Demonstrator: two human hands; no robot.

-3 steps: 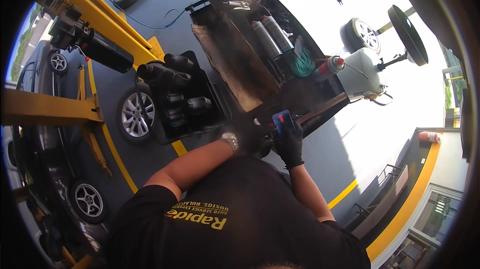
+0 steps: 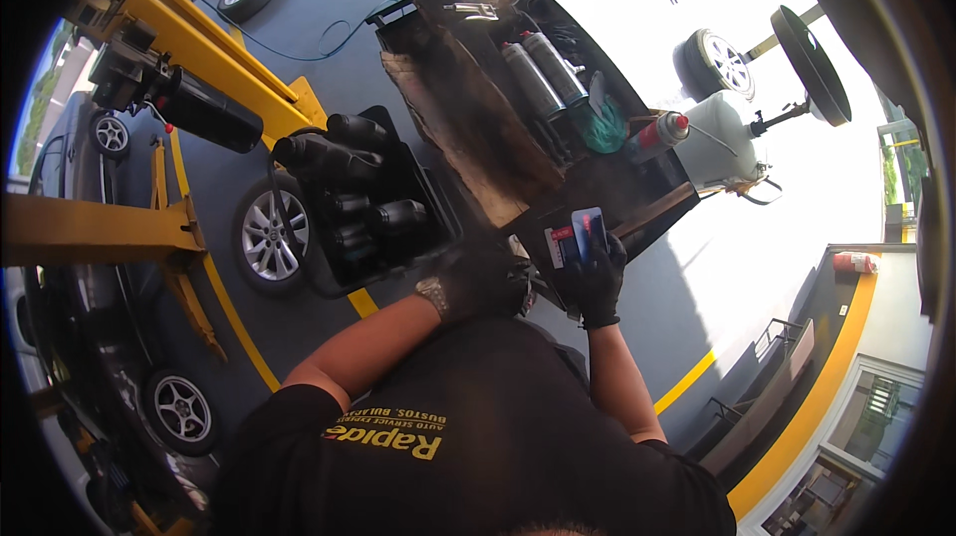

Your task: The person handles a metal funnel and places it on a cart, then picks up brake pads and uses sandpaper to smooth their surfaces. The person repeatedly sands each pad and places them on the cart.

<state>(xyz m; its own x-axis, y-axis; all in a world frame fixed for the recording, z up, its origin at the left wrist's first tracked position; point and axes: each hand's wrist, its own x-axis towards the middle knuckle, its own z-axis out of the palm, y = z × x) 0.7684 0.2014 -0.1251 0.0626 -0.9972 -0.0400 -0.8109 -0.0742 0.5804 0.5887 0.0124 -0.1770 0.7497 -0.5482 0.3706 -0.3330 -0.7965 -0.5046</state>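
Note:
In my black-gloved right hand (image 2: pixel 597 285) is a small flat packet (image 2: pixel 590 227), blue with pale and red patches, pinched near the cart's front end. Just left of it shows a white-and-red label (image 2: pixel 560 245) on a dark surface; I cannot tell whether both belong to one package. My left hand (image 2: pixel 480 285), also in a black glove, is closed close to my body, with a pale metallic piece (image 2: pixel 522 272) at its fingertips. What that piece is stays unclear in the shadow. Both hands are at the near end of a black cart (image 2: pixel 617 188).
On the cart lie stained cardboard (image 2: pixel 423 128), silver canisters (image 2: pixel 543 63), a green cloth (image 2: pixel 603 128) and a spray can (image 2: pixel 657 136). A black crate (image 2: pixel 428 227) of dark bottles stands left, beside a wheel (image 2: pixel 274 232). Yellow lift posts (image 2: pixel 224 53) and a pale tank (image 2: pixel 717 138) flank the cart.
My right hand has shifted slightly right with the packet and turned it, so the white-and-red label now shows. My left hand has moved slightly, uncovering more of the metallic piece.

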